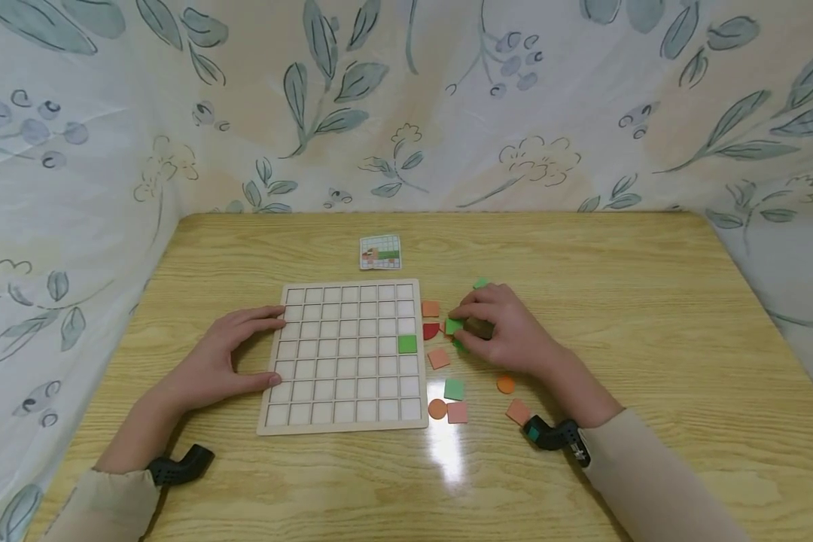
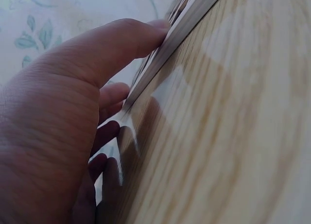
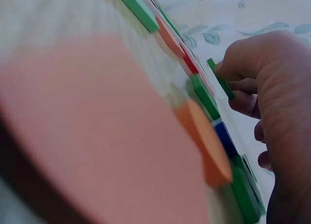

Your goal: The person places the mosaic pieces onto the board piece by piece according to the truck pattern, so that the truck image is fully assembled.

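Observation:
A pale wooden grid board (image 1: 342, 430) lies on the table, with one green square tile (image 1: 407, 344) in a cell of its rightmost column. My left hand (image 1: 213, 365) rests at the board's left edge, thumb and fingertips touching the rim; the left wrist view shows the thumb (image 2: 124, 44) against that edge. Just right of the board, my right hand (image 1: 511, 331) pinches another green square tile (image 1: 453, 326) between thumb and fingers. The right wrist view shows this tile (image 3: 221, 79) held above the loose pieces. Some pieces under the right hand are partly hidden in the head view.
Right of the board lie orange squares (image 1: 430, 309), a red rounded piece (image 1: 431, 331), a green square (image 1: 454, 389), orange discs (image 1: 437, 409) and a pink square (image 1: 457, 412). A blue piece (image 3: 225, 136) shows in the right wrist view. Behind the board lies a small pattern card (image 1: 380, 252).

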Motion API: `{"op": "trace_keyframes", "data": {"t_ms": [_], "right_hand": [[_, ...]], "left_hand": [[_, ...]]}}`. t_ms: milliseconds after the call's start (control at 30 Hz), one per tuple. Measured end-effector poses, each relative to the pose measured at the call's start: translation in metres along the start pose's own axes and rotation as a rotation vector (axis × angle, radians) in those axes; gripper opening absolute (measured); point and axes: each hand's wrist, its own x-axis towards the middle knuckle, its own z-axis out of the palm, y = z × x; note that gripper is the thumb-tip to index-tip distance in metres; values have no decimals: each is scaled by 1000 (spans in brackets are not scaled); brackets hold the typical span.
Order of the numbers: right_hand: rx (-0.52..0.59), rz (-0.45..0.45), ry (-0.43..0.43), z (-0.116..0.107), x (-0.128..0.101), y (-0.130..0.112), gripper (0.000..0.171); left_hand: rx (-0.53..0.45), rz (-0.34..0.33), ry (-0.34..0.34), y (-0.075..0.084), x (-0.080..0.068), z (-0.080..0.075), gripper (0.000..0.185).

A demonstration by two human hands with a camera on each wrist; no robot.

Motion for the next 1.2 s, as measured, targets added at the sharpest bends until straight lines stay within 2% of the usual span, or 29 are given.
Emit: {"op": "trace_keyframes", "data": {"t_ms": [267,667,1000,1200], "right_hand": [[20,-144,51,17,7,-17,21],[-30,-100,-8,33,7,-39,26],[-62,-185,10,45,9,-52,22],[-60,-174,-23,47,8,-55,22]], "left_hand": [[-3,11,-3,1,-2,-1,81],[-4,12,-2,3,-3,-1,82],[12,23,2,3,0,-3,82],[16,24,-6,4,1,-4,82]]}}
